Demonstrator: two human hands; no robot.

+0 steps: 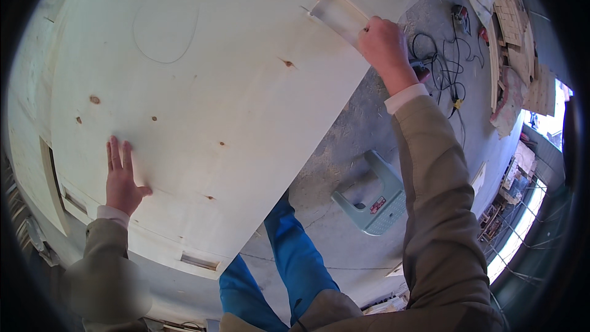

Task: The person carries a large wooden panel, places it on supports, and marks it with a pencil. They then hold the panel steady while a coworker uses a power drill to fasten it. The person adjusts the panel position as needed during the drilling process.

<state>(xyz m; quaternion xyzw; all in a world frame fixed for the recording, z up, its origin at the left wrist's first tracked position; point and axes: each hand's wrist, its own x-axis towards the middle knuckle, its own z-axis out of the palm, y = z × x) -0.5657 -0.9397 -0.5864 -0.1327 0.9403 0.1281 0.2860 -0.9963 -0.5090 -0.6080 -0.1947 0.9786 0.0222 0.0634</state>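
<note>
Two hands — left [124, 185] on panel [196, 98], right [385, 46] at cutout [337, 15]

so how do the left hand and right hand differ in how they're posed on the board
The left hand lies open with fingers extended and thumb out, while the right hand is curled. The left hand rests on the broad face of the board; the right hand is at a rectangular cutout near the board's edge. Both are bare, with pale cuffs showing below brownish sleeves.
</note>
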